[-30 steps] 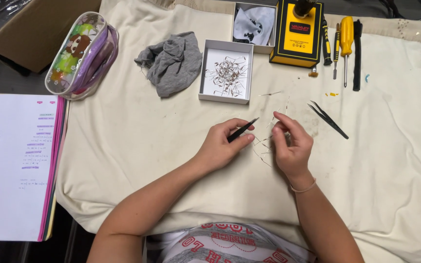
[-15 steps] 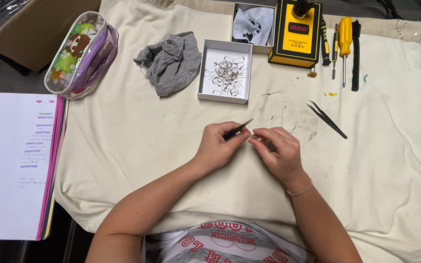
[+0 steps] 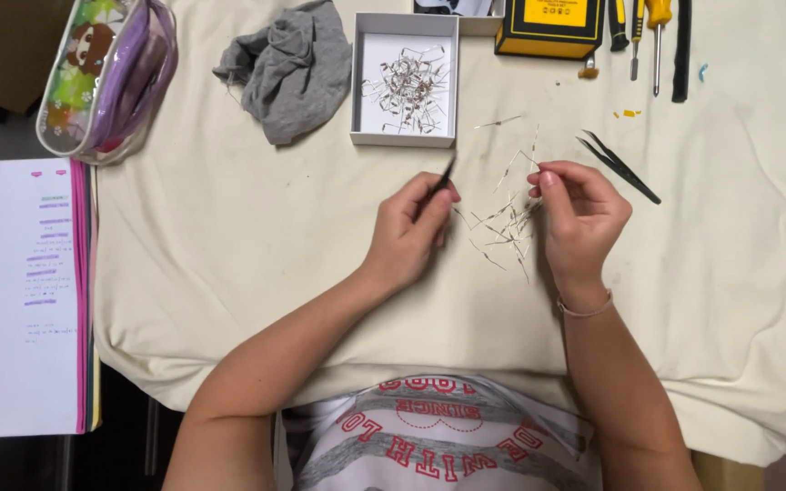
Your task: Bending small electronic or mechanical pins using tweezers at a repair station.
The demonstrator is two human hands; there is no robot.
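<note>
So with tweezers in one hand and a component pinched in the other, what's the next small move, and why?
Probably bring the left hand with its black tweezers across to the wire-leaded component pinched in the right hand; the tips point away, and loose components lie between both hands.

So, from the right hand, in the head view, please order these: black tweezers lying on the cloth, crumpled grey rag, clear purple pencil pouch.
1. Black tweezers, just beside the right hand.
2. Grey rag, up left.
3. Purple pouch, far left.
</note>
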